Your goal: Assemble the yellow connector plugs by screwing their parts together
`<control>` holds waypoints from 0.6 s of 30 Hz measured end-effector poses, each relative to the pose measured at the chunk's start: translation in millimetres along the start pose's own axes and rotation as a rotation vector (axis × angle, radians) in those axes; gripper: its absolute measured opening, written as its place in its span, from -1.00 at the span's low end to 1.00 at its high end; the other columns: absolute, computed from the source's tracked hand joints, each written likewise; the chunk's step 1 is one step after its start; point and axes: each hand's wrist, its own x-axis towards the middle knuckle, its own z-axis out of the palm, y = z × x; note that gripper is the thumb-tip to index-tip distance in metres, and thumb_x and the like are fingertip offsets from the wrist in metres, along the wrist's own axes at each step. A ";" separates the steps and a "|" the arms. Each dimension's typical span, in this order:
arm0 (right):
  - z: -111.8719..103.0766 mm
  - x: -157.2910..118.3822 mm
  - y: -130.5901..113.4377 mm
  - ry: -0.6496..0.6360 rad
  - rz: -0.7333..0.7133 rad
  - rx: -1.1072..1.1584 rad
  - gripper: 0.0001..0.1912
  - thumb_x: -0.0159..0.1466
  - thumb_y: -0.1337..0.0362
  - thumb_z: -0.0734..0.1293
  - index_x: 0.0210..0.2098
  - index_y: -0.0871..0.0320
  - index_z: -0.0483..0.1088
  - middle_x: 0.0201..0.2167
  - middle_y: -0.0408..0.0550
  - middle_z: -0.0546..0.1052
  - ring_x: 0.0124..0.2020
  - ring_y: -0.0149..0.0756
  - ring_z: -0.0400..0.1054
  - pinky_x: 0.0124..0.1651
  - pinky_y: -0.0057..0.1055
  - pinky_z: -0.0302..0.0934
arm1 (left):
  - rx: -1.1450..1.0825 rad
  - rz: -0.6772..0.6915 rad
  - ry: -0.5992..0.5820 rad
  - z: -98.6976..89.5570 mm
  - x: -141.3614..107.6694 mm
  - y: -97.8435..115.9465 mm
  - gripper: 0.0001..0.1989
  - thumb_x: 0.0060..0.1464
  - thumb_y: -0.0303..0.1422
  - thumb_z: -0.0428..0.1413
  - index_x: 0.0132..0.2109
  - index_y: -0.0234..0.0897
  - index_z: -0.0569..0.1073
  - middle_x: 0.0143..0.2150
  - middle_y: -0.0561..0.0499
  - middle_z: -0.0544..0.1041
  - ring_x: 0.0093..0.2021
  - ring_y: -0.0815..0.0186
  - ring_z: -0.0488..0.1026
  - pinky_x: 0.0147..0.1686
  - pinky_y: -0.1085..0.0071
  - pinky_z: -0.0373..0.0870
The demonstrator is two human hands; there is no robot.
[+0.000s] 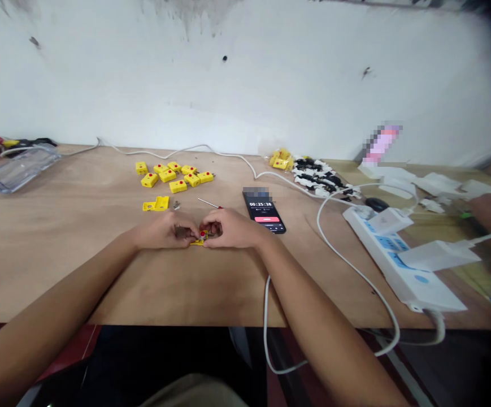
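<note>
Low on the table, both hands meet at a small yellow plastic case part with a red button (202, 236). My left hand (173, 230) pinches it from the left with thumb and forefinger. From the other side, the bent fingers of my right hand (228, 229) close on its right edge. Fingertips cover much of the part, so its inside is mostly hidden. Just beyond my left hand lie yellow case halves (157, 204) and a little pile of small metal pieces (176, 204). A thin screwdriver (210, 203) rests behind my right hand, its red handle partly covered.
Several yellow boxes with red buttons (177, 186) stand farther back. A phone (264, 212) lies right of my hands. Farther right are a white power strip (402, 265) with chargers, looping white cable (334, 240), and black-and-white parts (319, 176). A clear plastic bottle (20, 168) lies left.
</note>
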 end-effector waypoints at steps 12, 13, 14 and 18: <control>0.2 -0.4 0.1 -0.002 0.022 0.032 -0.75 0.11 0.24 0.45 -0.22 0.22 0.53 -0.38 -0.13 0.50 -0.37 -0.39 0.31 -0.29 -0.44 0.11 | 0.073 0.002 -0.108 -7.7 0.6 3.2 -0.78 0.33 -0.39 0.01 -0.15 -0.29 0.56 -0.19 -0.10 0.62 -0.21 0.28 0.54 -0.21 0.42 0.39; 0.1 -0.4 0.0 -0.001 0.019 0.028 -0.75 0.10 0.25 0.45 -0.22 0.21 0.53 -0.37 -0.12 0.50 -0.37 -0.39 0.31 -0.29 -0.45 0.11 | 0.077 0.003 -0.107 -7.6 0.8 4.5 -0.78 0.33 -0.39 0.01 -0.16 -0.28 0.56 -0.20 -0.09 0.61 -0.22 0.28 0.53 -0.22 0.42 0.39; 0.1 -0.3 0.0 -0.001 0.016 0.026 -0.74 0.10 0.25 0.46 -0.22 0.21 0.53 -0.37 -0.12 0.50 -0.37 -0.39 0.30 -0.29 -0.45 0.11 | 0.080 0.002 -0.107 -7.5 0.9 5.8 -0.78 0.33 -0.39 0.01 -0.16 -0.28 0.56 -0.21 -0.08 0.61 -0.22 0.29 0.53 -0.22 0.42 0.38; 0.4 0.4 0.8 -0.002 -0.002 0.036 -0.76 0.10 0.30 0.45 -0.22 0.20 0.54 -0.36 -0.13 0.51 -0.38 -0.40 0.28 -0.29 -0.45 0.10 | 0.066 0.003 -0.096 -7.1 0.5 9.4 -0.78 0.33 -0.40 0.00 -0.19 -0.28 0.55 -0.22 -0.07 0.60 -0.22 0.29 0.53 -0.21 0.42 0.38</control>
